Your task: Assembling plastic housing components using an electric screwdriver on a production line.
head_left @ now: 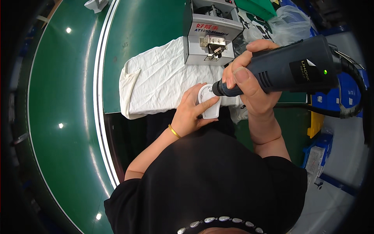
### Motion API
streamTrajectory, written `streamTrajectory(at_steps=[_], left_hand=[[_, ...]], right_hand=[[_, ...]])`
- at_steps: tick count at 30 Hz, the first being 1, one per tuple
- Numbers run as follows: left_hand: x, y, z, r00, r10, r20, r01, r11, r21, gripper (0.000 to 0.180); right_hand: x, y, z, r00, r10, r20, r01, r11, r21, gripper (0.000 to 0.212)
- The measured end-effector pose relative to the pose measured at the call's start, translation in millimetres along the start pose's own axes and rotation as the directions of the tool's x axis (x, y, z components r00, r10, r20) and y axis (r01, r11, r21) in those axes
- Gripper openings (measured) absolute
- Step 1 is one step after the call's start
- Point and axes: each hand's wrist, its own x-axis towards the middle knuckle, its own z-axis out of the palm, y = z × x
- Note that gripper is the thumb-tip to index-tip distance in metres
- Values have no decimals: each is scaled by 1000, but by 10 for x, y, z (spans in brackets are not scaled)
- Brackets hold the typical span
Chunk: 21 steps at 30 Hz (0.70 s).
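Note:
My right hand (253, 74) is wrapped round a dark grey electric screwdriver (288, 68) with a green light near its cord end. Its black nose points left and down, at the upper part of a small white plastic housing (210, 109). Whether the tip touches the housing is hard to tell. My left hand (191, 109) grips that housing from its left side, the thumb lying across its face. Both hands are just in front of a white cloth (156, 80) spread at the table's near edge.
A grey screw-feeding machine (212, 35) stands behind the cloth. To its right are a green bin (257, 7) and clear plastic bags (290, 23). A black cord (356, 82) loops down at the right. On the left runs a green conveyor belt (62, 97), with a white part (96, 4) at its far end.

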Motion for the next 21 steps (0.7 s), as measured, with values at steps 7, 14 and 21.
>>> streamTrajectory(at_steps=[7,14,21], left_hand=[[26,-13,-15,1000,1,-3,-1,1000,7,70],[21,7,-4,999,14,-38,-14,1000,-10,70],[24,23,-16,1000,1,-19,-1,1000,-17,70]], right_hand=[[28,44,15,999,-6,32,7,999,-43,40],[18,60,99,999,28,20,-30,997,77,34],[35,88,56,998,49,43,-48,999,-17,39]])
